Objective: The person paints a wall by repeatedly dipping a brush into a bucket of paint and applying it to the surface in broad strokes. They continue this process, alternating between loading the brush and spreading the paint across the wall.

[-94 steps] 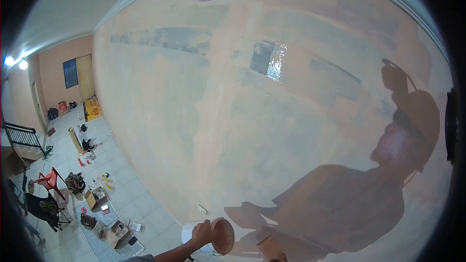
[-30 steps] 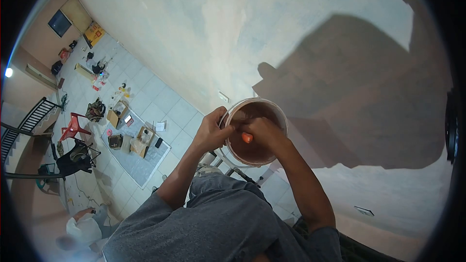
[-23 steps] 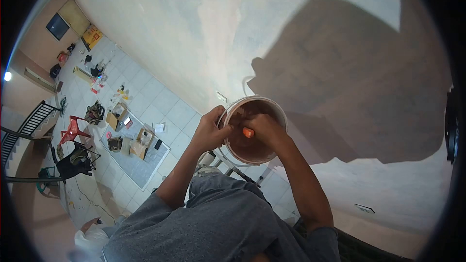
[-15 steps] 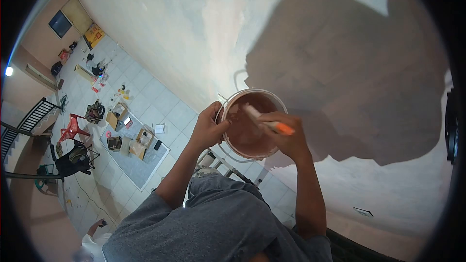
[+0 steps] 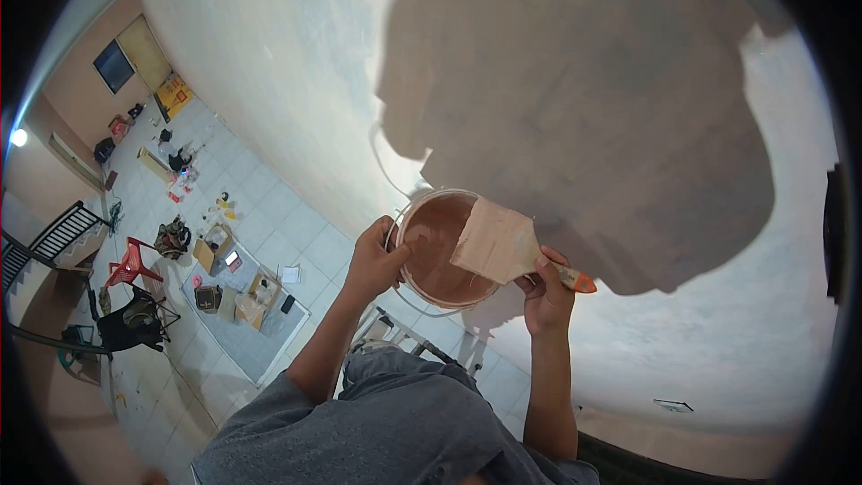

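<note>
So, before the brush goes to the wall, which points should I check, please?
1. Left hand grips the bucket at its rim: ok.
2. Right hand holds the brush by its handle: ok.
3. Brush is loaded: ok.
4. Brush is over the bucket opening, so drips would likely fall inside: ok.
5. Excess wiped off the brush: cannot tell.
6. Footing on the ladder: cannot tell, feet hidden.

patchy wall [image 5: 296, 63], tiled floor [image 5: 269, 216], red chair [image 5: 130, 262], black railing [image 5: 45, 232].

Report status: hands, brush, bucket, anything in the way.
Left hand grips bucket rim. Right hand holds wide brush, paint-loaded, over bucket. Nothing blocking the wall ahead.
</note>
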The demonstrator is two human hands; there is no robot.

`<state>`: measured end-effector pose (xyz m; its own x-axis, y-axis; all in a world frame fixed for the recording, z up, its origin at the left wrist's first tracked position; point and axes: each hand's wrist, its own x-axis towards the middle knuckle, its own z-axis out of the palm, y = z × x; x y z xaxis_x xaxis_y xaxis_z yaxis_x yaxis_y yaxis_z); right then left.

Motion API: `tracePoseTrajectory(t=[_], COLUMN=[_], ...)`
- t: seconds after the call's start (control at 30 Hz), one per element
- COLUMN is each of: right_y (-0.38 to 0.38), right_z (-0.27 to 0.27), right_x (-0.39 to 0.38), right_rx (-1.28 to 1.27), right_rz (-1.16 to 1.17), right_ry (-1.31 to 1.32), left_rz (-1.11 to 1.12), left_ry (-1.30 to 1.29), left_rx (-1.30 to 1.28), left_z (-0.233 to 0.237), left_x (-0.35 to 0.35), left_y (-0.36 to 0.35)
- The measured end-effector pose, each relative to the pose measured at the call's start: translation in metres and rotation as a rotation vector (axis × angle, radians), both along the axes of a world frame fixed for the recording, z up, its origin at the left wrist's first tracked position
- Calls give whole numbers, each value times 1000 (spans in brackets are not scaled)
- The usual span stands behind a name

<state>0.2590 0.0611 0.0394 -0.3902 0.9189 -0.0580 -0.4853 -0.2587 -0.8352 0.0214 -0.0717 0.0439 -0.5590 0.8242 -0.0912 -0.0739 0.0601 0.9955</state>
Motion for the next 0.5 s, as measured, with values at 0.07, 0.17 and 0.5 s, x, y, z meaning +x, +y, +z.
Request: tracePoseTrajectory(t=[0.07,0.17,0.5], right_y=[-3,-7,-10], right_z=[-1,2,60], right_x=[0,-1,-32], right_rx=[-81,-77,1039], right_rz=[-24,-36,131], right_ry=[67,98,-549], left_rz=[-3,-4,5], left_ry=[-16,-21,10], left_rx=[3,18,-13], left_z=[3,9,11], left_x=[1,3,8], left_y=[-1,-2,-6])
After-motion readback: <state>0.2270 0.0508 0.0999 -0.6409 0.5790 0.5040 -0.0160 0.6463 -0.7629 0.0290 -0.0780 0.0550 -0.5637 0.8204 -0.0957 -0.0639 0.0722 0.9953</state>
